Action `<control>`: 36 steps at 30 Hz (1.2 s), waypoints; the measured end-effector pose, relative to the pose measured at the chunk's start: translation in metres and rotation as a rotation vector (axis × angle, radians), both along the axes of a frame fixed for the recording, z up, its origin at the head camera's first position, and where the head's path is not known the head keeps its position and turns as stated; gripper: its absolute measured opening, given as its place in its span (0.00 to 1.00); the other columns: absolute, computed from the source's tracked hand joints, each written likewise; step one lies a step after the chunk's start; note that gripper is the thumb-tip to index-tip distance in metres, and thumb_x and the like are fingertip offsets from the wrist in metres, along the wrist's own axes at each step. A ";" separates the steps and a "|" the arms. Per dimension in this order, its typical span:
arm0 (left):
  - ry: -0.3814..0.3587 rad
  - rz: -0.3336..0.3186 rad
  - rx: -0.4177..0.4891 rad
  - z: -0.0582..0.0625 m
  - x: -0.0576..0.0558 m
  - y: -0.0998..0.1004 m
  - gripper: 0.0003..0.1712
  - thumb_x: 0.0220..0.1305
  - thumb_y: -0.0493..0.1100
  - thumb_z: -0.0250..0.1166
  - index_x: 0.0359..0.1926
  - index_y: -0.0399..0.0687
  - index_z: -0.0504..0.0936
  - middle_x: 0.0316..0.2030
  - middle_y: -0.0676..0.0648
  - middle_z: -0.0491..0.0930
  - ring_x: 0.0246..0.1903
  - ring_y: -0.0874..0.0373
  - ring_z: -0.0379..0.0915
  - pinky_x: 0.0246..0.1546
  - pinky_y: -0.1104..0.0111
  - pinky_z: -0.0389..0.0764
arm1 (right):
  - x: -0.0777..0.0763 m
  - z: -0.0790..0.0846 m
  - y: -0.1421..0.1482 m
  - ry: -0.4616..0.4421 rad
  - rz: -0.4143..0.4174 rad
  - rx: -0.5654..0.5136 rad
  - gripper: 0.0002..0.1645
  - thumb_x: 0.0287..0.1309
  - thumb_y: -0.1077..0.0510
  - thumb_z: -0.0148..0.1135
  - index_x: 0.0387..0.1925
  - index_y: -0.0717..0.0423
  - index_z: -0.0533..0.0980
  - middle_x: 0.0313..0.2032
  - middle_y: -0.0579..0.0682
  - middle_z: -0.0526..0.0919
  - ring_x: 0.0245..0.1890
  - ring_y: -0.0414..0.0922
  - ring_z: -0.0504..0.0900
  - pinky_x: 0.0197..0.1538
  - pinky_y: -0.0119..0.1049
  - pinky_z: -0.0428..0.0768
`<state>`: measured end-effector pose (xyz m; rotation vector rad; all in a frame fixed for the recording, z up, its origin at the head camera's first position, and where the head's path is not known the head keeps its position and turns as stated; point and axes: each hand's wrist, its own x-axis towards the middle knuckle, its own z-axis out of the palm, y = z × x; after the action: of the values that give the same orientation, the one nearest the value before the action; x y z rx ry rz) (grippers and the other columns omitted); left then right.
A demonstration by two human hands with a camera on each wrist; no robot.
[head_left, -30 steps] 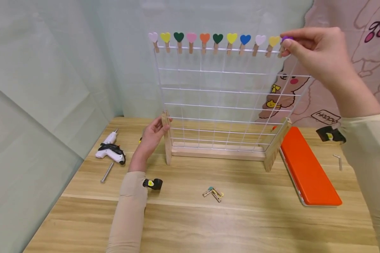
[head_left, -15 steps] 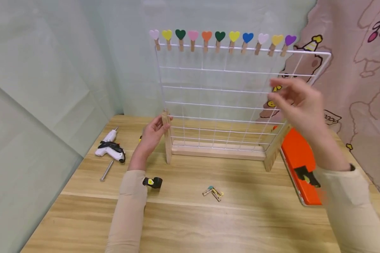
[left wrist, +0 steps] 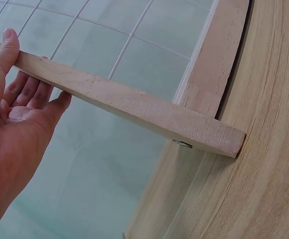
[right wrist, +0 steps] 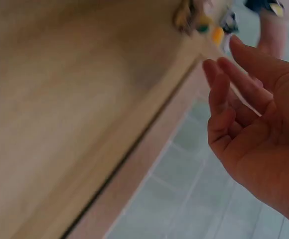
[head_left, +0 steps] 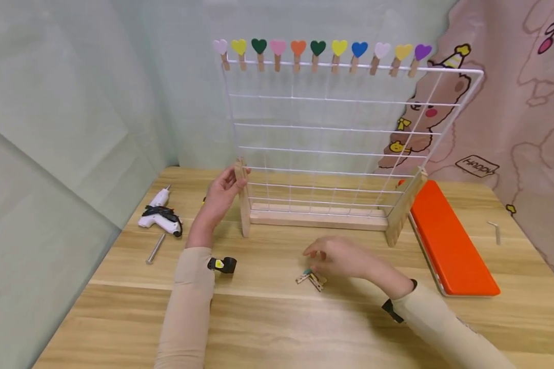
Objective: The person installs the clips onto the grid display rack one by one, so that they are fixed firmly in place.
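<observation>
My left hand (head_left: 221, 197) holds the left wooden upright (head_left: 243, 205) of a white wire grid rack (head_left: 323, 128). In the left wrist view the thumb lies over the top end of that upright (left wrist: 129, 102), fingers behind it. A row of small clothespins with coloured hearts lines the grid's top bar, ending in a purple heart clothespin (head_left: 422, 54) on the right. Over the table, my right hand (head_left: 343, 256) is at a small pile of loose clothespins (head_left: 311, 279), partly covering them. The right wrist view shows its fingers loosely bent with nothing between them.
A white glue gun (head_left: 161, 215) with a wrapped black cord and a metal bolt (head_left: 156, 249) lie at the left. To the right of the rack are an orange case (head_left: 454, 241) and a hex key (head_left: 495, 231). A printed cloth (head_left: 512, 102) hangs behind.
My right hand has let go of the purple heart clothespin on the top bar and come down left to the loose clothespins. The left hand stays on the upright.
</observation>
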<state>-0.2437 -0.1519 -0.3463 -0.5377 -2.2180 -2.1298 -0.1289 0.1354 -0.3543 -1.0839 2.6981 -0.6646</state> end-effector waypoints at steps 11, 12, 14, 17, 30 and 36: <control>0.014 -0.018 0.010 0.000 -0.001 -0.001 0.28 0.58 0.47 0.55 0.60 0.52 0.62 0.58 0.49 0.65 0.60 0.61 0.55 0.59 0.64 0.59 | 0.009 -0.023 -0.017 0.056 0.085 0.122 0.11 0.49 0.52 0.61 0.36 0.50 0.77 0.33 0.41 0.76 0.30 0.34 0.74 0.34 0.23 0.74; 0.014 -0.019 0.013 0.000 -0.001 0.000 0.28 0.58 0.47 0.55 0.60 0.52 0.62 0.58 0.48 0.65 0.60 0.61 0.55 0.59 0.64 0.59 | 0.009 -0.024 -0.018 0.066 0.084 0.117 0.10 0.49 0.53 0.61 0.36 0.50 0.77 0.32 0.41 0.76 0.30 0.34 0.74 0.34 0.23 0.74; 0.016 -0.020 0.016 0.000 -0.001 0.000 0.28 0.58 0.47 0.55 0.60 0.51 0.62 0.57 0.48 0.65 0.60 0.61 0.55 0.59 0.64 0.59 | 0.010 -0.025 -0.020 0.091 0.079 0.117 0.08 0.49 0.54 0.61 0.34 0.49 0.77 0.32 0.41 0.76 0.30 0.35 0.74 0.34 0.25 0.74; 0.019 -0.018 0.018 0.000 -0.001 0.000 0.27 0.58 0.47 0.55 0.59 0.51 0.63 0.57 0.48 0.66 0.59 0.61 0.56 0.59 0.63 0.59 | 0.009 -0.025 -0.022 0.111 0.071 0.136 0.07 0.49 0.54 0.61 0.32 0.49 0.76 0.31 0.41 0.76 0.31 0.35 0.73 0.35 0.27 0.74; 0.009 -0.022 0.014 0.007 0.004 0.001 0.27 0.59 0.46 0.55 0.59 0.48 0.63 0.57 0.47 0.66 0.59 0.60 0.56 0.59 0.63 0.59 | 0.003 -0.022 -0.020 0.108 0.131 0.066 0.04 0.49 0.55 0.61 0.30 0.46 0.75 0.31 0.37 0.77 0.26 0.31 0.71 0.36 0.28 0.72; 0.006 -0.014 -0.006 0.011 0.008 0.002 0.27 0.59 0.46 0.54 0.60 0.47 0.62 0.58 0.47 0.65 0.60 0.60 0.55 0.59 0.63 0.58 | 0.002 -0.019 -0.012 0.002 0.109 -0.105 0.09 0.45 0.58 0.65 0.32 0.53 0.80 0.32 0.41 0.78 0.27 0.31 0.73 0.29 0.19 0.74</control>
<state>-0.2352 -0.1502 -0.3350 -0.5609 -2.2253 -2.1257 -0.1267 0.1235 -0.3736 -1.2461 2.6092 -0.7942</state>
